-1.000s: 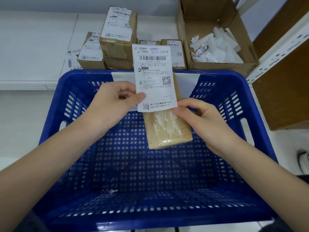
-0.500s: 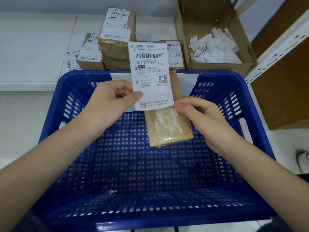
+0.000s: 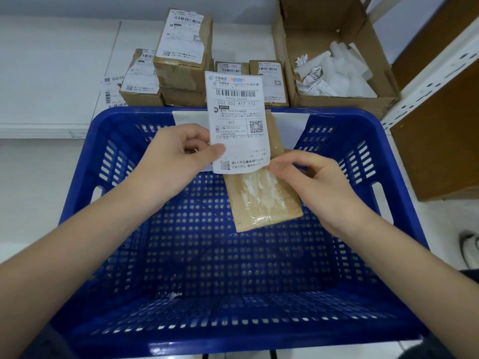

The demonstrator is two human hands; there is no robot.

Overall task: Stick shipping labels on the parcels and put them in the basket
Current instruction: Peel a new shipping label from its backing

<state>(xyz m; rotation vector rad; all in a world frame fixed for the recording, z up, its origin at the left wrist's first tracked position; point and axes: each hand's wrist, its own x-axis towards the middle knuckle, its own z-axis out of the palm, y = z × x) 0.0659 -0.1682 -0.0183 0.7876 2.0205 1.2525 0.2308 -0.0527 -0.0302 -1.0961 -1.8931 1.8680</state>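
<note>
My left hand pinches the lower left edge of a white shipping label, which stands upright over the blue basket. Behind and below the label is a flat brown parcel with a shiny taped patch. My right hand grips this parcel at its right side, fingertips touching the label's lower right corner. Label and parcel hang above the basket's far half. The parcel's upper part is hidden behind the label.
Several labelled brown parcels are stacked behind the basket. An open cardboard box at the back right holds crumpled white paper. Loose label sheets lie at the back left. A white shelf upright and a wooden panel stand at the right.
Almost nothing: both hands, the label and the parcel stay in place, with only a slight shift of the view.
</note>
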